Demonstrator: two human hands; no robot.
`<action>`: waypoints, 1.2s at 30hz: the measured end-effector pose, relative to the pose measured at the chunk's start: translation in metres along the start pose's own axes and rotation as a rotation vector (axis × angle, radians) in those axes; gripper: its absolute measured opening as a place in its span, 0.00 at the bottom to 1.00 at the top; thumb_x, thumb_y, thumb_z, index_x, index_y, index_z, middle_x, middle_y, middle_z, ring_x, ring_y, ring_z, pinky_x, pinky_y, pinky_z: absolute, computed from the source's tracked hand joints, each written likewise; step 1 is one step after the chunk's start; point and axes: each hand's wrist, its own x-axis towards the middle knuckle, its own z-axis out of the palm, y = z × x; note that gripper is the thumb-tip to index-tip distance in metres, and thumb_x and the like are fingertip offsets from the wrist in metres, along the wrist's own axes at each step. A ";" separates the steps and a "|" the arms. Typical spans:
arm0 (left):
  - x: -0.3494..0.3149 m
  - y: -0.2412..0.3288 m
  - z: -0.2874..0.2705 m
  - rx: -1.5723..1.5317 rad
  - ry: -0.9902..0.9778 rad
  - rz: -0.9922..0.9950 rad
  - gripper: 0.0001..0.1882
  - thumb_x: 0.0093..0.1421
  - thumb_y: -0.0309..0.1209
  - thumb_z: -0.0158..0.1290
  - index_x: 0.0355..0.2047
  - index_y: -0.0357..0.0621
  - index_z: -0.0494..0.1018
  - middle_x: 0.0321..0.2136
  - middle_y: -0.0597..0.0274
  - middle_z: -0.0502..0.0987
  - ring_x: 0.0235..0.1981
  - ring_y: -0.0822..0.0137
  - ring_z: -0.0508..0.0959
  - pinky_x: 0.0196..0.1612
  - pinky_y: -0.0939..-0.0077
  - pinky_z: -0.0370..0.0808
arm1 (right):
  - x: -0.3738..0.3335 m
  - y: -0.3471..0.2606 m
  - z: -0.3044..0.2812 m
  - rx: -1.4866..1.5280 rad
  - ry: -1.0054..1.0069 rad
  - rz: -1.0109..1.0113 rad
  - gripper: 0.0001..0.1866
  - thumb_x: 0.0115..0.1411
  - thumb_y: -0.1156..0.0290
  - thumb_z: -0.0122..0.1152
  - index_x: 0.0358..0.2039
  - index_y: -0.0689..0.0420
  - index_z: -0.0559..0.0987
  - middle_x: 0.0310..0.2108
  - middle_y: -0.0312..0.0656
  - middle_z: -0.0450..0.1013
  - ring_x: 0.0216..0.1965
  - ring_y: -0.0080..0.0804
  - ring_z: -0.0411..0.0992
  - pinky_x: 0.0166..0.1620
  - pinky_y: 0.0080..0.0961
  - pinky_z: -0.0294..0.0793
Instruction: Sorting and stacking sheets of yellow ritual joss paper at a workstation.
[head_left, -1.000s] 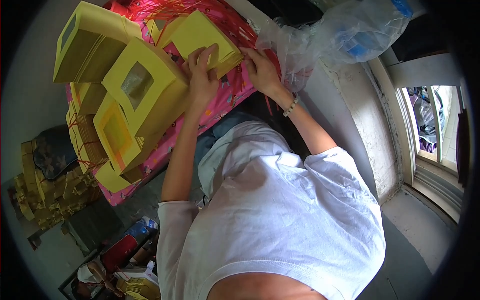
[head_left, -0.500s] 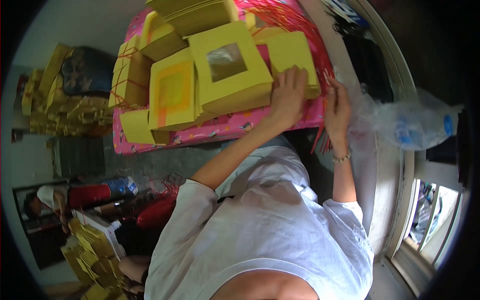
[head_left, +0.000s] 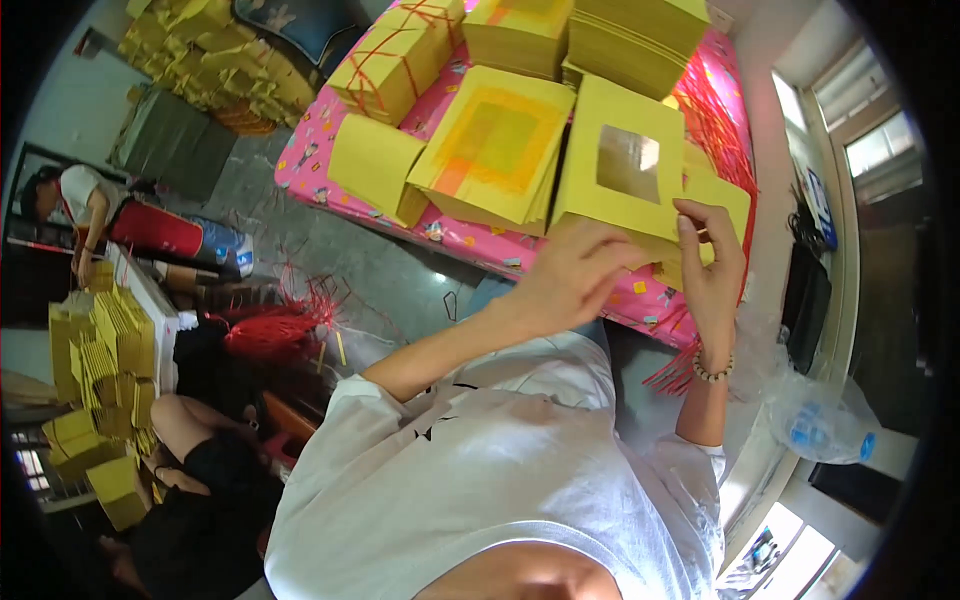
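Observation:
In front of me is a stack of yellow card pieces [head_left: 640, 120], the top one with a clear rectangular window. My left hand [head_left: 580, 272] is at the stack's near edge, fingers bent and thumb apart, with nothing visible in it. At the stack's near right corner is my right hand [head_left: 713, 250], wearing a beaded bracelet. Its thumb and forefinger come together there; whatever lies between them is too small to make out. Partly behind this hand lies more yellow card [head_left: 722, 200]. Left of the windowed stack sits another stack with an orange-bordered top [head_left: 505, 140].
A pink patterned cover [head_left: 470, 240] lies under the stacks. Red ties [head_left: 722, 125] spread along its right side, and a tied yellow bundle [head_left: 400, 60] stands far left. A plastic bag with bottles [head_left: 815, 420] is at right. Other people [head_left: 90, 195] are at left among yellow stacks.
My view has turned, so the table appears shifted right. My left hand has left the right-hand yellow stack for the windowed stack's near edge; my right hand has come to that stack's corner.

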 end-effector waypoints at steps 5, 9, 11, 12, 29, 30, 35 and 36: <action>-0.034 -0.027 -0.052 0.163 0.185 -0.182 0.15 0.50 0.19 0.54 0.40 0.43 0.73 0.36 0.54 0.73 0.38 0.54 0.74 0.40 0.65 0.72 | 0.012 -0.010 0.035 -0.122 -0.154 -0.196 0.08 0.57 0.75 0.57 0.37 0.60 0.77 0.33 0.45 0.71 0.38 0.42 0.71 0.42 0.32 0.69; -0.061 -0.048 -0.090 0.279 0.388 -0.357 0.15 0.52 0.17 0.51 0.40 0.42 0.74 0.35 0.55 0.75 0.37 0.57 0.75 0.39 0.70 0.71 | 0.021 -0.031 0.057 -0.126 -0.262 -0.279 0.08 0.56 0.74 0.58 0.37 0.60 0.77 0.32 0.46 0.70 0.37 0.44 0.70 0.41 0.33 0.68; -0.073 -0.066 -0.111 0.362 0.486 -0.402 0.14 0.52 0.18 0.50 0.40 0.42 0.74 0.35 0.55 0.75 0.38 0.55 0.74 0.41 0.68 0.71 | 0.029 -0.042 0.067 -0.144 -0.307 -0.345 0.08 0.55 0.74 0.58 0.36 0.59 0.77 0.32 0.46 0.70 0.37 0.44 0.69 0.40 0.34 0.68; -0.078 -0.077 -0.123 0.436 0.533 -0.390 0.14 0.53 0.18 0.49 0.41 0.42 0.73 0.36 0.55 0.75 0.39 0.55 0.74 0.42 0.68 0.70 | 0.034 -0.046 0.072 -0.162 -0.344 -0.407 0.08 0.55 0.74 0.59 0.36 0.59 0.77 0.31 0.46 0.70 0.36 0.44 0.69 0.39 0.35 0.68; -0.098 -0.190 -0.159 0.812 0.099 -0.524 0.25 0.62 0.36 0.46 0.60 0.52 0.62 0.62 0.52 0.58 0.61 0.48 0.56 0.61 0.52 0.50 | 0.106 -0.047 0.176 -0.331 -0.937 -0.585 0.16 0.55 0.64 0.59 0.41 0.60 0.72 0.36 0.49 0.68 0.38 0.49 0.70 0.41 0.40 0.71; -0.097 -0.192 -0.158 0.812 0.098 -0.525 0.25 0.62 0.36 0.46 0.60 0.52 0.62 0.62 0.52 0.58 0.61 0.48 0.56 0.61 0.52 0.50 | 0.107 -0.046 0.178 -0.351 -0.963 -0.573 0.16 0.54 0.63 0.59 0.37 0.61 0.73 0.36 0.49 0.69 0.38 0.50 0.71 0.41 0.41 0.71; -0.097 -0.192 -0.158 0.829 0.085 -0.542 0.25 0.61 0.37 0.46 0.60 0.51 0.62 0.61 0.53 0.59 0.61 0.48 0.56 0.62 0.52 0.50 | 0.132 -0.055 0.198 -0.380 -0.987 -0.482 0.16 0.57 0.62 0.57 0.41 0.60 0.74 0.34 0.49 0.69 0.37 0.48 0.70 0.41 0.41 0.70; -0.097 -0.192 -0.158 0.832 0.087 -0.542 0.25 0.61 0.37 0.46 0.60 0.51 0.62 0.61 0.53 0.59 0.61 0.48 0.56 0.62 0.52 0.50 | 0.140 -0.055 0.210 -0.317 -0.923 -0.501 0.17 0.58 0.61 0.56 0.41 0.60 0.74 0.34 0.49 0.71 0.37 0.49 0.71 0.41 0.40 0.70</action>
